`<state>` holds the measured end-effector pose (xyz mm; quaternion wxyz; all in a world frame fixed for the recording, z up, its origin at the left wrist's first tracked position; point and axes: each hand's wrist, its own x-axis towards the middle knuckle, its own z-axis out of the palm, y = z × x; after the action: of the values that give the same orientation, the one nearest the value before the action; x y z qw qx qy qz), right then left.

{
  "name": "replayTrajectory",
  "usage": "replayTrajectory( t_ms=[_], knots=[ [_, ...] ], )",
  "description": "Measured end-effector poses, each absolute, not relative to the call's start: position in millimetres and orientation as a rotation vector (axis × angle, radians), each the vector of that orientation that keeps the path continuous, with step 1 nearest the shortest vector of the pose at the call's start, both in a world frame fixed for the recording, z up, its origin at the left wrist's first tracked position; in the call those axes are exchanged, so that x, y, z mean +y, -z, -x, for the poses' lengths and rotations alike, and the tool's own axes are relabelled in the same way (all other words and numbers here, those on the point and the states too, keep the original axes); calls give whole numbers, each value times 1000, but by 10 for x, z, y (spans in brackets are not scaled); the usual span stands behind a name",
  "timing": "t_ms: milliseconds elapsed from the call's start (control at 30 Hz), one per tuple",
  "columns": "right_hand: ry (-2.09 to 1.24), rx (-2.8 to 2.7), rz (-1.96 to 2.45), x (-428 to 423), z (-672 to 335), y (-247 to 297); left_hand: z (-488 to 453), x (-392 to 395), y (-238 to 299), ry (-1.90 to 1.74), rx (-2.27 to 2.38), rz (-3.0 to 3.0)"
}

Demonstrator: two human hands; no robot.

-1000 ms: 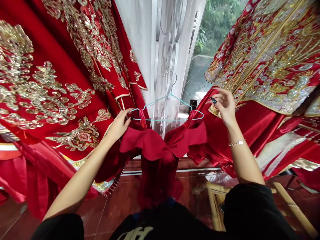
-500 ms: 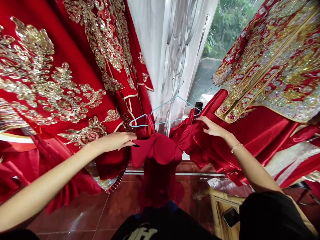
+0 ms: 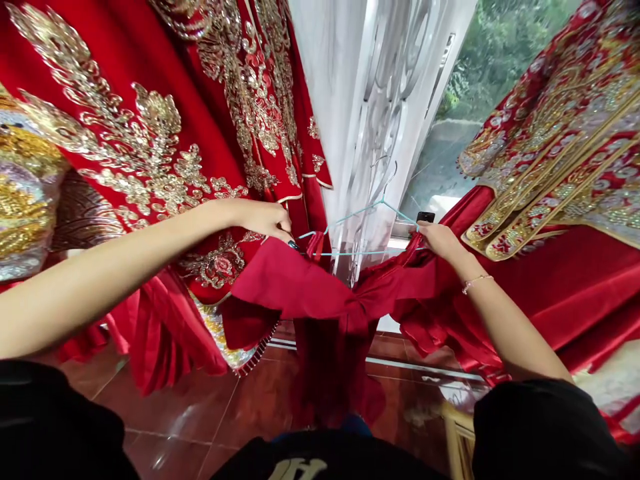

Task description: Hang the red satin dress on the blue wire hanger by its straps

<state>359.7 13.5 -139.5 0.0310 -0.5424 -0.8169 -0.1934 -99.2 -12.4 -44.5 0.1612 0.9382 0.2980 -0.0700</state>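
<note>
A plain red dress [image 3: 320, 283] hangs in front of me with its wide, bow-like top spread sideways. A thin light-blue hanger [image 3: 383, 201] shows above the neckline, its metal hook pointing up. My left hand [image 3: 267, 220] is closed on the dress's top left corner, by the hanger's left end. At the opposite corner, my right hand [image 3: 445, 241] pinches the red fabric beside the hanger's right end. Whether either hand also grips the hanger itself is hidden by the fingers. The dress's darker skirt [image 3: 335, 367] falls toward the floor.
Red garments with gold sequin embroidery [image 3: 165, 147] hang close on the left. Another embroidered red and gold outfit [image 3: 560, 173] hangs on the right. Behind are white metalwork [image 3: 395, 87], a window and a dark phone [image 3: 425, 217]. A bamboo-like stool [image 3: 457, 433] stands low right.
Both hands have closed on the dress's top corners, where the fingers were looser before. The bow-like top is pulled wider and flatter. My view has shifted, so the scene sits further right.
</note>
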Motion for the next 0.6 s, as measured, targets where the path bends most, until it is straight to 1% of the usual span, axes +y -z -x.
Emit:
replayTrajectory(
  t_ms=[133, 333, 500, 600],
  knots=[
    [617, -2555, 1542, 134, -3700, 1379, 819, -14, 237, 91, 771, -2723],
    [454, -2521, 1402, 69, -3644, 1529, 262, 197, 153, -38, 556, -2871],
    [56, -2395, 1157, -76, -3655, 1725, 114, 299, 255, -276, 448, -2929],
    [-94, -2143, 1030, -229, -3827, 1862, 150, 253, 320, -335, 476, -2852]
  ],
)
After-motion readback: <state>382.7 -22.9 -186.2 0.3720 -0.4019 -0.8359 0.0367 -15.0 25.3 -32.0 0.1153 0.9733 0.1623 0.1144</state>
